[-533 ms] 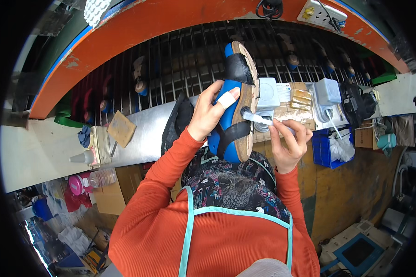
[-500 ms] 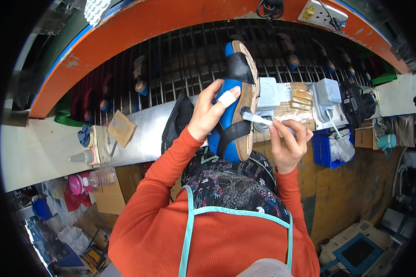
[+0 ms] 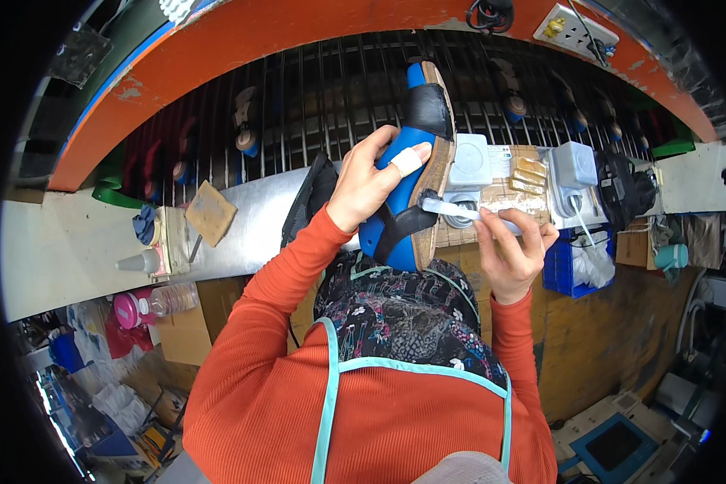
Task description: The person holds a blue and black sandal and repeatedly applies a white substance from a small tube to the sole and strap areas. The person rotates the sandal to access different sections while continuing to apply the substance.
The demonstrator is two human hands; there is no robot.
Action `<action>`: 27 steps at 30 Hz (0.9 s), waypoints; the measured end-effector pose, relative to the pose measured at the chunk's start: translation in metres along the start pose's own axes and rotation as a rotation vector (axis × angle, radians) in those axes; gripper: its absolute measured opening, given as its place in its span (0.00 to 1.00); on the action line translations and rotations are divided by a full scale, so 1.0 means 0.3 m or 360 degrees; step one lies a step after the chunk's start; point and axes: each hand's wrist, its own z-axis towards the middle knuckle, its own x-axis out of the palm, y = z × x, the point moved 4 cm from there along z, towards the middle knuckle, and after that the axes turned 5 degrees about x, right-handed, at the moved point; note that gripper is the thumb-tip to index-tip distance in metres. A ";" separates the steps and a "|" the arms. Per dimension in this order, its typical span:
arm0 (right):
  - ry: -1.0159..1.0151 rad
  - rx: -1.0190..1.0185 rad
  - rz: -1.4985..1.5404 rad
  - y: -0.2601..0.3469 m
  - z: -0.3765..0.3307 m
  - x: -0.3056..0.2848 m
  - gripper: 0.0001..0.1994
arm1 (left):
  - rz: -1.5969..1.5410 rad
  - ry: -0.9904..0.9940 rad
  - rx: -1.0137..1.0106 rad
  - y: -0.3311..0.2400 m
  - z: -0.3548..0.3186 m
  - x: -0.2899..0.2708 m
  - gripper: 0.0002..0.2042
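Observation:
My left hand (image 3: 365,179) grips a sandal (image 3: 429,111) fitted on a blue shoe last (image 3: 403,145), thumb pressed along its side. White tape wraps that thumb. The sandal has black straps and a cork-coloured sole edge, which faces right. Between the fingertips and thumb of my right hand (image 3: 515,252) is a slim white-handled brush (image 3: 458,210). Its dark bristle end touches the sole edge beside the lower black strap. Left of my left wrist lies a black mesh item (image 3: 310,198), partly hidden by my sleeve.
Beyond the metal ledge (image 3: 246,206) runs a rack of rods (image 3: 331,89) bearing several lasts. White containers (image 3: 469,161) and amber blocks (image 3: 527,173) stand right of the sandal. A tan pad (image 3: 210,213) lies left; a blue crate (image 3: 563,262) hangs at right.
The sandal's upper end has tipped slightly to the right. My right hand has shifted a little to the right, and the brush handle lies more level, its tip still at the sole edge.

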 end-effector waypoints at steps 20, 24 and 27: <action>0.0619 0.0080 0.0518 -0.086 0.087 0.034 0.09 | 0.0021 0.0185 -0.0150 0.024 0.017 0.002 0.30; 0.0565 0.0060 0.0457 -0.081 0.062 0.026 0.09 | -0.0048 0.0115 -0.0131 0.040 0.020 0.004 0.30; 0.0552 0.0079 0.0438 -0.073 0.045 0.018 0.09 | -0.0112 0.0095 -0.0144 0.042 0.018 0.009 0.30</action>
